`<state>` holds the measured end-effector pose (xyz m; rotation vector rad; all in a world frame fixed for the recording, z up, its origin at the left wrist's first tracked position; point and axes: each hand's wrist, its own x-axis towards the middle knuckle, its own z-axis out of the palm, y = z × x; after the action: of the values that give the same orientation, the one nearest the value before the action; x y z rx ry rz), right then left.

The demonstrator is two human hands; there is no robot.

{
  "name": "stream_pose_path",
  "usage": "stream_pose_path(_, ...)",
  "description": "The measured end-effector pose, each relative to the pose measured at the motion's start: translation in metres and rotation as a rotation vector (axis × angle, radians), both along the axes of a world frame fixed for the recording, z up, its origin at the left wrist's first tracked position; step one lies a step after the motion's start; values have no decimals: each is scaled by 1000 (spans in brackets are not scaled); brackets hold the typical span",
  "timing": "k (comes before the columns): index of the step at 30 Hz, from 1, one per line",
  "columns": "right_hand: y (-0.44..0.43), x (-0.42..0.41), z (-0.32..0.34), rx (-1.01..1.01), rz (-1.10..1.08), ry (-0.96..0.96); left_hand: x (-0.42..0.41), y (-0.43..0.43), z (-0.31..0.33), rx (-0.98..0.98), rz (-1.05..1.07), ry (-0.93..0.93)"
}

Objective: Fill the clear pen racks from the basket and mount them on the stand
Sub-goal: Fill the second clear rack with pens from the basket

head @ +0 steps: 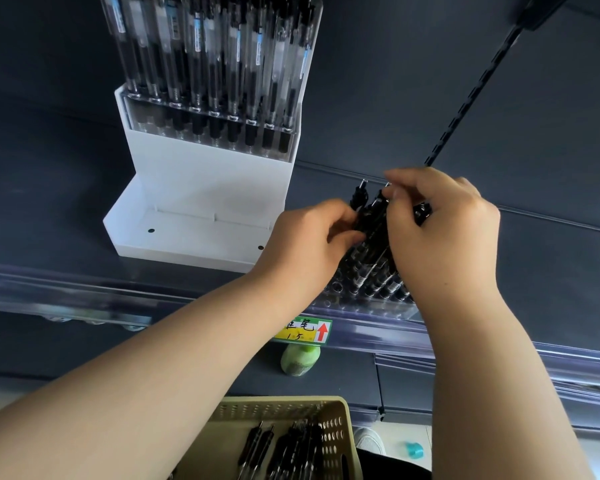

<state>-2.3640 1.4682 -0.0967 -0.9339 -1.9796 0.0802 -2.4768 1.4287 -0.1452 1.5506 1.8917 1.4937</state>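
A clear pen rack [364, 299] lies on the dark shelf's front edge, with several black pens [374, 251] standing in it. My left hand [305, 244] grips that bunch of pens from the left. My right hand [440, 230] pinches the pens' tops from the right. The white stand [201, 188] sits to the left on the shelf; its lower step is bare, and a filled clear rack [212, 64] of pens is mounted on its upper step. A beige perforated basket [336, 431] below holds several black pens [291, 448].
A clear plastic price rail [84, 299] runs along the shelf edge, carrying a yellow-green price tag [305, 329] with a red arrow. A green-capped bottle [298, 360] stands on the lower shelf. A black slotted upright [475, 88] rises at the right.
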Motion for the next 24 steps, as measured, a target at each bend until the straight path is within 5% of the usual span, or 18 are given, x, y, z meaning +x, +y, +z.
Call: stream_pose_path(24, 2, 2, 1, -27, 2, 11, 3, 3, -6, -19, 67, 4)
